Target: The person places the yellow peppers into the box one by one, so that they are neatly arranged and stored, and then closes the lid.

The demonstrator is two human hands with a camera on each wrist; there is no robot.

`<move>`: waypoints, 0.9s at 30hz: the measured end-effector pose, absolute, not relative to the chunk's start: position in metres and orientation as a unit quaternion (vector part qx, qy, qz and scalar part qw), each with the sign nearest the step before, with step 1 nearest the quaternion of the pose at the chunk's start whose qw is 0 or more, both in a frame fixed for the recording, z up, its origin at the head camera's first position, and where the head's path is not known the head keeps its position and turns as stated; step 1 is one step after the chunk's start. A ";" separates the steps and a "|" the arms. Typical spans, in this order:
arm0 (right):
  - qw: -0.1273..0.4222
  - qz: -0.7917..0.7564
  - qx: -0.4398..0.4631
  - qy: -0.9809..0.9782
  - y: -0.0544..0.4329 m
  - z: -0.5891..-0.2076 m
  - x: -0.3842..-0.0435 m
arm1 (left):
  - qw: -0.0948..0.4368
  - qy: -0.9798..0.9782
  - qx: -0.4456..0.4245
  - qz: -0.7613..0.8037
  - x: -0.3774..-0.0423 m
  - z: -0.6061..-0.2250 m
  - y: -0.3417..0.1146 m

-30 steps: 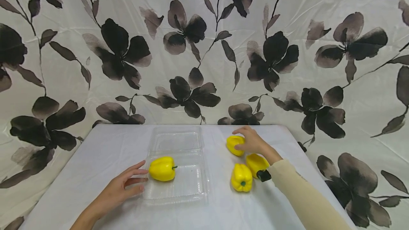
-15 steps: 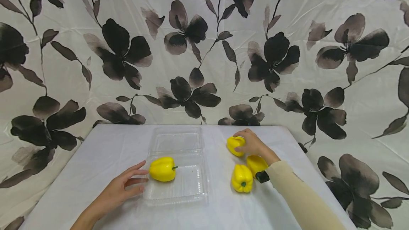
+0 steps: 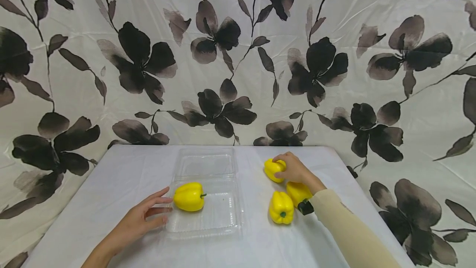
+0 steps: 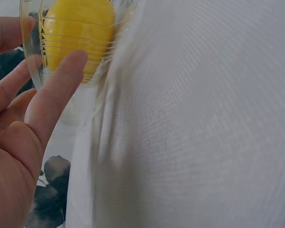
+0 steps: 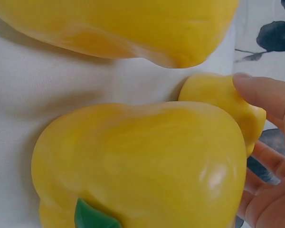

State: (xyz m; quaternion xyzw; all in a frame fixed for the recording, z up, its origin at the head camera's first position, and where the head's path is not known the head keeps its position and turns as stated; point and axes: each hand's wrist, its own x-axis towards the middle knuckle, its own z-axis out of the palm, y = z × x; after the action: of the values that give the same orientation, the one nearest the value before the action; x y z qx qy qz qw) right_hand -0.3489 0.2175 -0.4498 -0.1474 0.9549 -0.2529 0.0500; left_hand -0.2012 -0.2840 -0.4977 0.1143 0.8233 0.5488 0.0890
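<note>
My right hand point(image 3: 295, 171) grips the farthest yellow bell pepper point(image 3: 272, 171) on the right of the table. The right wrist view shows the thumb point(image 5: 261, 92) on one side of that pepper and fingers behind it. Flat on the table lies an open clear plastic clamshell box point(image 3: 223, 218), with another yellow bell pepper point(image 3: 189, 197) on its side in the near half, green stem to the right. At the box's left edge, my left hand point(image 3: 143, 216) holds its fingers extended; in the left wrist view the fingertips point(image 4: 76, 61) are right at the ribbed clear wall.
Two more yellow bell peppers stand close together near my right forearm: one in front point(image 3: 281, 208) and one partly hidden point(image 3: 297, 191) behind a black wrist device point(image 3: 305, 207). The box's lid point(image 3: 206, 164) lies folded back. A floral curtain point(image 3: 238, 73) hangs behind the white table point(image 3: 256, 243).
My right hand has come down slightly onto the farthest bell pepper, its fingers closing round it. The left hand and the box have stayed in place.
</note>
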 end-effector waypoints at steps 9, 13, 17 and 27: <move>0.047 -0.255 -0.147 0.955 0.218 -0.452 -0.351 | 0.091 0.825 0.112 0.547 -0.201 -0.498 -0.283; 0.051 -0.256 -0.147 0.954 0.219 -0.453 -0.350 | 0.094 0.825 0.108 0.547 -0.200 -0.499 -0.284; 0.052 -0.255 -0.152 0.953 0.221 -0.454 -0.351 | 0.090 0.823 0.110 0.549 -0.200 -0.499 -0.285; 0.048 -0.251 -0.172 0.952 0.223 -0.451 -0.353 | 0.086 0.823 0.124 0.547 -0.200 -0.498 -0.285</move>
State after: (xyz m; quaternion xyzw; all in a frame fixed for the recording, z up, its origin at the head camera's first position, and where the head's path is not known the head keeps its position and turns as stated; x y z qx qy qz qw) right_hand -0.3530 0.2233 -0.4505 -0.1716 0.9515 -0.2507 0.0477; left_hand -0.1997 -0.2847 -0.4982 0.1242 0.8234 0.5469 0.0862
